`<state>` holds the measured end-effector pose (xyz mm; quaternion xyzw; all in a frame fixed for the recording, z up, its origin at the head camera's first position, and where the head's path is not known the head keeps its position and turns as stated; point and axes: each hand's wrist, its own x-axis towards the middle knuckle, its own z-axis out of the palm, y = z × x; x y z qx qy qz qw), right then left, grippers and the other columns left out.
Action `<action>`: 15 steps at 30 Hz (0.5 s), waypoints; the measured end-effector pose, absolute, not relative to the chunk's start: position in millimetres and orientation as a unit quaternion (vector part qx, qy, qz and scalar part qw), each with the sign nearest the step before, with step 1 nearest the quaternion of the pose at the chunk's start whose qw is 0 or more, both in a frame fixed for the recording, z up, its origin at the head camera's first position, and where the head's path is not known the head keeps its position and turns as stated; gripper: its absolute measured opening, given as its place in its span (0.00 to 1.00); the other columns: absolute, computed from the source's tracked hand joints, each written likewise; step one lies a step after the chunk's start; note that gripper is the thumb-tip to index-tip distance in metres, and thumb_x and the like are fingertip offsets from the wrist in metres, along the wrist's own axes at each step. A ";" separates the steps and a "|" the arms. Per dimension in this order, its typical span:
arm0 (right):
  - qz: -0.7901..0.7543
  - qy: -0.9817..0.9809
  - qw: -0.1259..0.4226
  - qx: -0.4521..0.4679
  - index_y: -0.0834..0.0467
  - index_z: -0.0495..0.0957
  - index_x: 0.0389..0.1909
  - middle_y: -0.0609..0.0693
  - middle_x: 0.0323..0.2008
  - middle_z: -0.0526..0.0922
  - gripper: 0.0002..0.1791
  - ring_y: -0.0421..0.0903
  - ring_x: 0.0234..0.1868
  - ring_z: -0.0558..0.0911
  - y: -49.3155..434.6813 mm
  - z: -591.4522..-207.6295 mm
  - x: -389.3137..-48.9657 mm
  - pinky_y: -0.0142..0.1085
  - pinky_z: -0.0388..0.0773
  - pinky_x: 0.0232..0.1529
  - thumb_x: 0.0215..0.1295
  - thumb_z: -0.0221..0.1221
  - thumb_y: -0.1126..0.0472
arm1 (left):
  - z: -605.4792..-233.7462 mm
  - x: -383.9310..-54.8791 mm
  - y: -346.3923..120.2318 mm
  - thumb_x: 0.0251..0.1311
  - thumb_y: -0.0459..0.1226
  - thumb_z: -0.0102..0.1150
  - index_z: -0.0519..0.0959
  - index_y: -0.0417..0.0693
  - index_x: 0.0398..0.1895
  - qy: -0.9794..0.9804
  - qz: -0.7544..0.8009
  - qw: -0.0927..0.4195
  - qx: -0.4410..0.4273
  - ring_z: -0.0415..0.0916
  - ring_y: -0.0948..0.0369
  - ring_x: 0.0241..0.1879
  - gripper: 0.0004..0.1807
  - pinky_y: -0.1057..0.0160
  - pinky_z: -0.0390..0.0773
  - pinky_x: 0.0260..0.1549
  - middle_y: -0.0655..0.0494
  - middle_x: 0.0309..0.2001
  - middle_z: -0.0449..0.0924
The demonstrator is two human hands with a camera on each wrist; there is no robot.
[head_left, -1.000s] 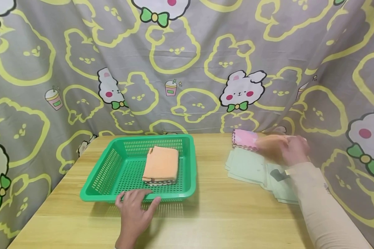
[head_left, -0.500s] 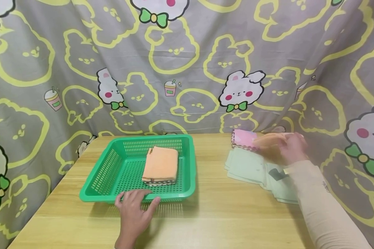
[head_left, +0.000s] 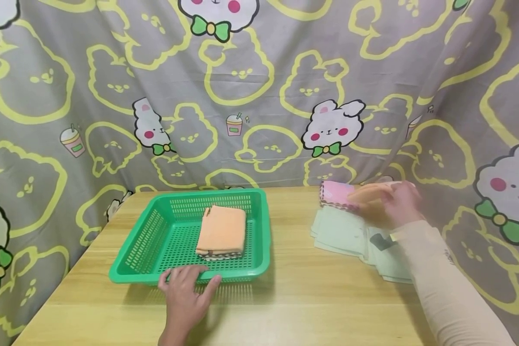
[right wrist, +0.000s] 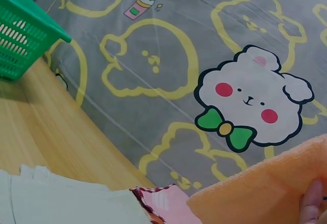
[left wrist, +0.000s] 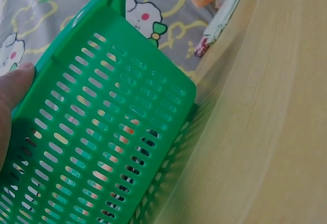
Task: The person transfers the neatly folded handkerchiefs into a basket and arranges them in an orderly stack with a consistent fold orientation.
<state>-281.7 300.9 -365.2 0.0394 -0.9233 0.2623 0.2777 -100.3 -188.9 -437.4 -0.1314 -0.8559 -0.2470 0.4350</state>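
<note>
My left hand (head_left: 186,295) holds the near rim of a green plastic basket (head_left: 242,275), its fingers over the edge; the left wrist view shows part of the thumb (left wrist: 19,85) against the outside of the rim. A folded orange towel (head_left: 222,230) with a checkered edge beneath it lies inside. At the back right, my right hand (head_left: 401,204), somewhat blurred, pinches another orange towel (head_left: 374,191) above the table. The right wrist view shows fingers (right wrist: 310,203) on this towel. A folded pink cloth (head_left: 336,193) with a checkered edge sits just left of it.
Pale green folded cloths (head_left: 339,229) lie in front of the pink one, and more pale green cloths (head_left: 389,262), with a dark grey patch, lie under the right forearm. A grey patterned curtain (head_left: 259,110) hangs behind the wooden table (head_left: 294,298).
The head view has shifted slightly. My right hand and its orange towel have moved a little to the left and up. My left hand and the basket have stayed in place.
</note>
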 end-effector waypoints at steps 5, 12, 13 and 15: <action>0.257 -0.926 0.272 0.040 0.71 0.81 0.30 0.66 0.28 0.80 0.06 0.69 0.37 0.74 298.7 -361.1 -282.2 0.60 0.68 0.42 0.54 0.61 0.70 | -437.7 -100.7 -189.6 0.63 0.64 0.49 0.80 0.43 0.29 -0.856 -0.246 0.436 -0.133 0.71 0.49 0.36 0.32 0.33 0.48 0.47 0.48 0.30 0.82; 0.266 -0.919 0.283 0.063 0.68 0.80 0.23 0.62 0.21 0.80 0.04 0.66 0.30 0.76 298.3 -360.5 -282.7 0.57 0.69 0.33 0.53 0.59 0.71 | -437.1 -100.3 -189.7 0.63 0.64 0.49 0.80 0.44 0.28 -0.857 -0.247 0.433 -0.132 0.71 0.49 0.36 0.31 0.33 0.48 0.47 0.49 0.30 0.82; 0.266 -0.919 0.284 0.066 0.68 0.80 0.23 0.62 0.21 0.80 0.04 0.66 0.29 0.76 298.0 -360.3 -282.3 0.57 0.69 0.33 0.53 0.60 0.71 | -437.2 -100.3 -189.7 0.63 0.64 0.49 0.80 0.44 0.28 -0.857 -0.246 0.433 -0.132 0.71 0.49 0.35 0.31 0.33 0.48 0.47 0.49 0.30 0.82; 0.272 -0.919 0.279 0.065 0.69 0.80 0.25 0.63 0.22 0.81 0.03 0.65 0.29 0.77 297.1 -359.9 -281.7 0.56 0.70 0.33 0.54 0.60 0.72 | -437.6 -100.3 -190.1 0.63 0.64 0.49 0.80 0.45 0.28 -0.858 -0.245 0.431 -0.133 0.71 0.49 0.35 0.31 0.32 0.49 0.47 0.49 0.30 0.82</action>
